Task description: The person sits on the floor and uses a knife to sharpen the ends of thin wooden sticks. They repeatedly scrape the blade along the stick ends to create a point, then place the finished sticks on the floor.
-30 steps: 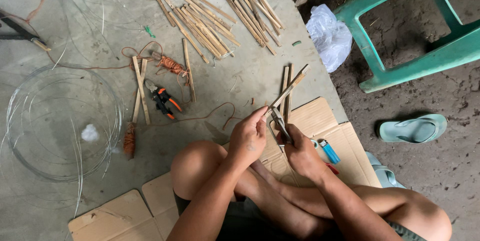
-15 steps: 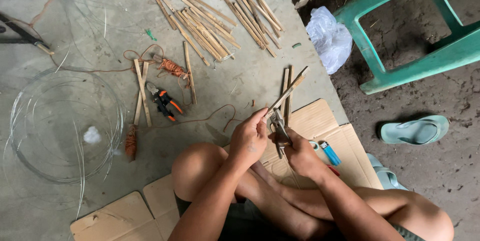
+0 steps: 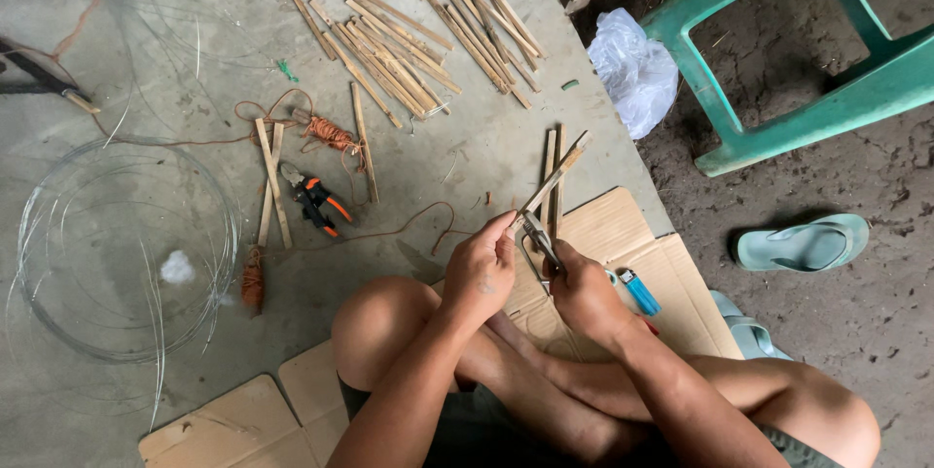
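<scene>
Left hand (image 3: 479,271) closed on lower end of bamboo strip (image 3: 556,174); strip slants up and away from hands, tip beyond both. Right hand (image 3: 584,293) closed on small metal pliers (image 3: 534,234), jaws at strip just beside left fingers. Versus half second ago: hands and strip nearly unmoved, grip unchanged; judged steady working at same spot. Blue lighter (image 3: 639,291) on cardboard (image 3: 681,303) just right of right hand. Orange-handled cutters (image 3: 316,200) on floor, well left of left hand.

Tool (image 3: 537,239) mostly hidden between the hands, chair (image 3: 778,50) cut off at the top right edge, second sandal (image 3: 744,327) partly behind cardboard (image 3: 671,283).
</scene>
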